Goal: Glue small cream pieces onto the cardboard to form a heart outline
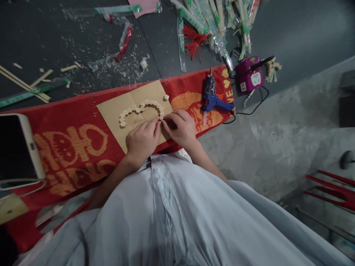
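Note:
A tan sheet of paper lies on a red towel. On it sits a curved chain of small pale wooden pieces shaped like two arches. My left hand and my right hand meet at the chain's right end, fingertips pinched together on a small piece I can barely make out. One loose pale piece rests on the paper's far corner.
A blue glue gun lies on the towel's right end, beside a purple socket block. Packs of chopsticks and wood scraps litter the dark floor. A phone is at left.

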Demonstrator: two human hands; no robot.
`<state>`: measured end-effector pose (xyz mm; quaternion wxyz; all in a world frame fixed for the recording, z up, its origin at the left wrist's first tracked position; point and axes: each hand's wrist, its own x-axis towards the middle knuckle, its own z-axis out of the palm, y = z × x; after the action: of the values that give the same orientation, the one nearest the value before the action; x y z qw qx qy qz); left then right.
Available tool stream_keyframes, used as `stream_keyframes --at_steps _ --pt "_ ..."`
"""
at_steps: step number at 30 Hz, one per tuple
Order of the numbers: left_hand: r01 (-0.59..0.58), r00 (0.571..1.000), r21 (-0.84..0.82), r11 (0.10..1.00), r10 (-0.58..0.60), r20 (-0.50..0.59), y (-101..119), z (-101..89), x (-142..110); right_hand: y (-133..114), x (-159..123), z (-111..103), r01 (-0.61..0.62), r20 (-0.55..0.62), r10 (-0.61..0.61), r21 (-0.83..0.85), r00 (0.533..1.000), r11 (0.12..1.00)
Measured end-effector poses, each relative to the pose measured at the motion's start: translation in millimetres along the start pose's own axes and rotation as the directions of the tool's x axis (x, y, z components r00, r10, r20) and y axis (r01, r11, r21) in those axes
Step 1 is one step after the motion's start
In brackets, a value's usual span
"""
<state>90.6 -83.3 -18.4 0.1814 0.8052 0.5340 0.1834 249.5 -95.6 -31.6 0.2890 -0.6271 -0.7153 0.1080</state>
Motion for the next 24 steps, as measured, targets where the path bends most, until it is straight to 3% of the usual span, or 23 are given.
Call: stream_keyframes --at_steps 6,14,21,24 --pt "-0.002 1.0 -0.02 1.0 0.002 0.0 0.0 -0.6 0.5 0.0 0.1 1.3 0.032 -0.049 -0.032 -0.008 0.998 0.999" --pt "0.007 1.0 -0.006 1.0 -0.007 0.01 0.2 -0.5 0.2 -0.4 -0.2 1.0 -0.007 -0.005 0.007 0.01 1.0 1.0" --pt "-0.045 0.999 0.029 0.999 0.045 -0.023 0.1 -2.8 -2.9 -0.9 -0.5 0.3 0.007 -0.023 -0.007 0.006 1.0 1.0" --pt "-0.124 0.992 0.052 0.991 0.124 0.0 -0.7 -11.5 -4.6 -1.9 -0.9 -0.5 -0.02 0.002 0.02 0.024 1.0 1.0"
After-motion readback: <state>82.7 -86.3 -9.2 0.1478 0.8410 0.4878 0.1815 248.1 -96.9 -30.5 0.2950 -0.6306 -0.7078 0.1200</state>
